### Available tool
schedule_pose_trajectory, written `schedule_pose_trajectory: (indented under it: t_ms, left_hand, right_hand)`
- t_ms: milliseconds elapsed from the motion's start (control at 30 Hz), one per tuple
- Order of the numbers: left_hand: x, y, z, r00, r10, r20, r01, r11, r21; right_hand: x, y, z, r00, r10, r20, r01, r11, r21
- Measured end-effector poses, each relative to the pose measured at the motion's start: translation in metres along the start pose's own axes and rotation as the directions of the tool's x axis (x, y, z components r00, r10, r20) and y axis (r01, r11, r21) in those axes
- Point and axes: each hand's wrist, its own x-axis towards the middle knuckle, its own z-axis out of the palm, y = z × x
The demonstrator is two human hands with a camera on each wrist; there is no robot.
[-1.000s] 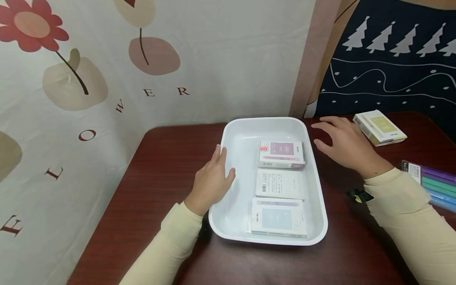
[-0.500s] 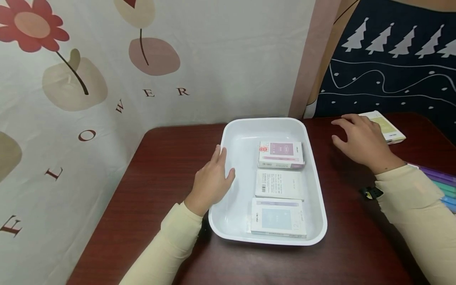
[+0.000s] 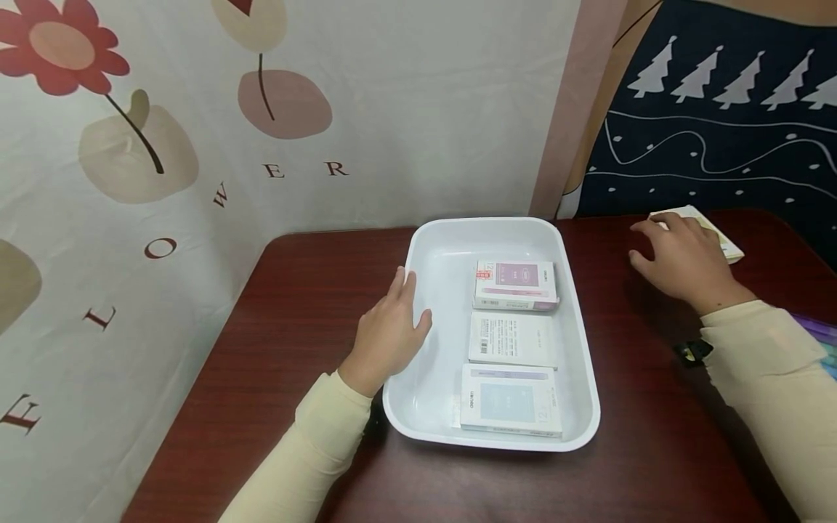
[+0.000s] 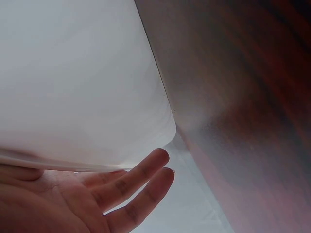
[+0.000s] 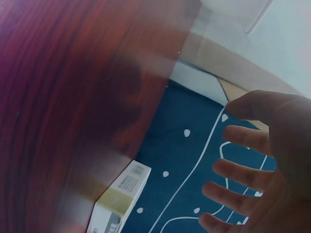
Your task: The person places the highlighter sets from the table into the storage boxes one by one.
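Note:
A white plastic tray (image 3: 431,396) holds a column of three small flat boxes: a pink-and-white box (image 3: 516,283) at the back, a plain white box (image 3: 513,339) showing printed text, and a pale blue box (image 3: 510,399) in front. My left hand (image 3: 387,334) rests on the tray's left rim with its fingers extended; the left wrist view shows fingers (image 4: 146,170) along the rim's underside. Over the table at the far right, my right hand (image 3: 689,261) hovers with spread fingers, holding nothing. It partly covers a yellow-and-white box (image 5: 116,199) in the head view.
A pack of purple, green and blue pens (image 3: 820,334) lies at the right, mostly behind the right sleeve. The dark red wooden table (image 3: 307,290) meets a white flower-print cloth (image 3: 418,109) at the back and a navy tree-print cloth (image 3: 706,145) at back right.
My right hand has moved right, away from the tray, and now overlaps the yellow-and-white box. The left hand, tray and boxes in it have stayed put.

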Motion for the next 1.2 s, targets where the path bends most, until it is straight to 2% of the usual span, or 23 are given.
schedule_pose_trajectory:
  t_ms: [400,1200]
  left_hand:
    - [-0.001,-0.001,-0.001,1.000,0.010,-0.007,-0.010,1.000,-0.015]
    - [0.000,-0.002,0.000,1.000,0.010,0.002,-0.010,1.000,-0.017]
  right_hand:
    - [0.001,0.018,0.000,0.998,0.035,0.050,-0.034,0.999,-0.014]
    - [0.004,0.039,-0.005,0.983,0.134,0.125,-0.132,0.991,-0.027]
